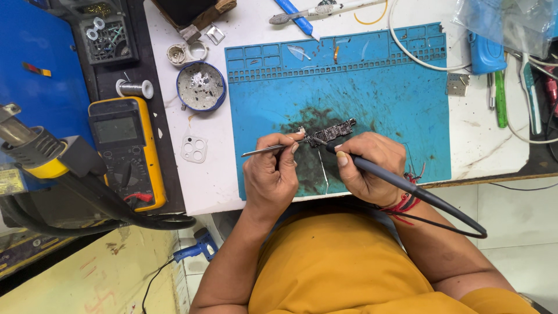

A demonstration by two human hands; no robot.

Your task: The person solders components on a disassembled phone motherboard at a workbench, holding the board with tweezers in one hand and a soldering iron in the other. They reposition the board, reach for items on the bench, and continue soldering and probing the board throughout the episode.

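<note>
Both hands are closed on tools here: left hand [270, 174] pinches a pair of metal tweezers [273, 148], right hand [369, 166] wraps a dark soldering iron [407, 186] like a pen. Small circuit board [331, 132] sits mid-frame, just above both hands, with the tweezer tips and iron tip meeting at its lower left end. It lies on the blue silicone mat [395, 99], on a sooty patch. Plenty of bare mat to the right and above the board. Mat's bottom edge runs right under the wrists, near the white table [203, 186] edge. Left side is tighter: solder tin [201, 86] at upper left, yellow multimeter [125, 151] at left edge of the table.
</note>
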